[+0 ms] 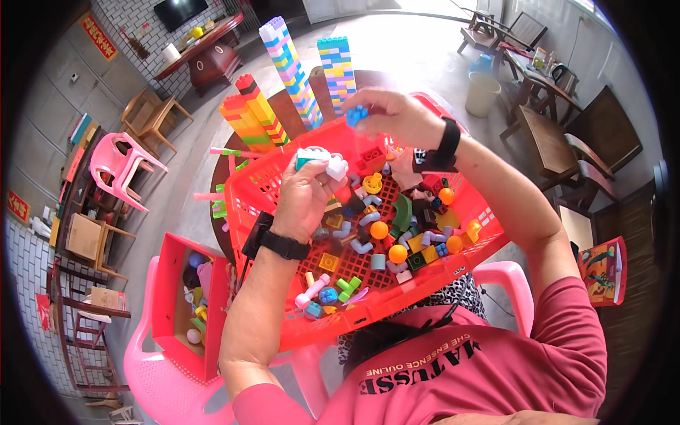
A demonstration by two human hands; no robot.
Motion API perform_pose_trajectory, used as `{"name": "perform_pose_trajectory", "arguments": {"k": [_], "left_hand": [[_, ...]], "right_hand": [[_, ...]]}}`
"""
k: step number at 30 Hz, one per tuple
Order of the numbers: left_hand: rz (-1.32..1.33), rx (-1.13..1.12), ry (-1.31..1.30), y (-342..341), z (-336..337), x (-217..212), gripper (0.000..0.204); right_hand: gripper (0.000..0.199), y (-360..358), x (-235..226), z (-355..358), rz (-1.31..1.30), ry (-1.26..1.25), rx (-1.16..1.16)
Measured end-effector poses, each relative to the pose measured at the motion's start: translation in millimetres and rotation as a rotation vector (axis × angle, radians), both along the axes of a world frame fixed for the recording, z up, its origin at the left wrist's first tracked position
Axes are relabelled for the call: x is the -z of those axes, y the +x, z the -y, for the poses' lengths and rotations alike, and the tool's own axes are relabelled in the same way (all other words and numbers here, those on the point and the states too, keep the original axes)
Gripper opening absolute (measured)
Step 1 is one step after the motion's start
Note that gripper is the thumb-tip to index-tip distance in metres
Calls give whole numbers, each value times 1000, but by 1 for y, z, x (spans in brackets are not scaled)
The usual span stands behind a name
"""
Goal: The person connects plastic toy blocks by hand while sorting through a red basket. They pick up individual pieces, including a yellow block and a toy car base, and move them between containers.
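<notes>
My left hand (pixel 301 202) is closed on a few small toy building blocks, white (pixel 336 167) and teal (pixel 309 154), above the left part of a red plastic basket (pixel 319 329). Raised over the basket's far side, my right hand (pixel 400 122) pinches a blue building block (pixel 356 115). The two hands are apart. Loose toy pieces fill much of the basket: orange balls (pixel 397 253), grey bent tubes (pixel 361 246), a green curved piece (pixel 402 212) and a yellow block (pixel 329 262).
Beyond the basket, a multicoloured block tower (pixel 290 71), a blue-purple one (pixel 336 71) and red-yellow ones (pixel 258 113) stand on a round brown table (pixel 322 92). To the left, a red box (pixel 168 304) of toys rests on a pink chair (pixel 166 375).
</notes>
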State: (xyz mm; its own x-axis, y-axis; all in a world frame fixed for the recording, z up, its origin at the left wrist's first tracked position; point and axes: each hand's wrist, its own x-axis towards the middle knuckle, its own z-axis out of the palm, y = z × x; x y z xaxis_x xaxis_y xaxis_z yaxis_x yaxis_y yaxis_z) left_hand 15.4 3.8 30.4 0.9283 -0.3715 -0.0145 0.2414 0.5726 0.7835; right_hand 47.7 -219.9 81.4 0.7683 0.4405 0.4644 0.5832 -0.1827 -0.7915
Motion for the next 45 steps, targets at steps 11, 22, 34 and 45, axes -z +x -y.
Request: {"name": "perform_pose_trajectory", "arguments": {"k": [11,22,34,45], "left_hand": [[-86,39,-56,-16,6,-4,19],[-93,36,-28,-24,3,-15,22],[-97,-15,-6,-23,3,-17,26],[-105,-18,-17,-23,2,-16,27]], "right_hand": [[30,133,-78,72,100,-42,411],[25,261,-39,51,235,-167,530],[26,276,-18,39,152,-211,543],[32,290,-8,40,136,-170,552]]}}
